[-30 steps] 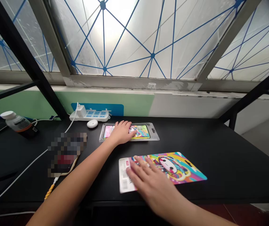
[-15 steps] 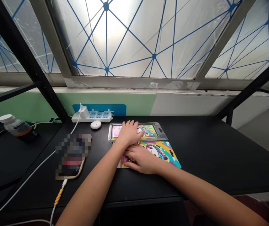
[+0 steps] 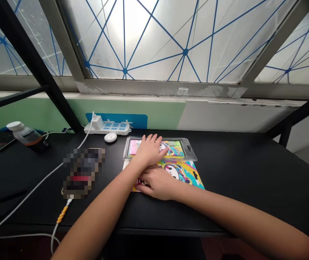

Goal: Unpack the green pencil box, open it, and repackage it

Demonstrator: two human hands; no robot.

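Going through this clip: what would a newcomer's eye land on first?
The bright frosted window with its web of blue lines dominates the top of the view. Below it, on the black desk, the left hand rests on a clear blister pack, and the right hand lies on a colourful cartoon-printed card just nearer.

A white power strip sits at the back of the black desk, a small rounded white object just beside it, and a white-capped bottle stands farther left.
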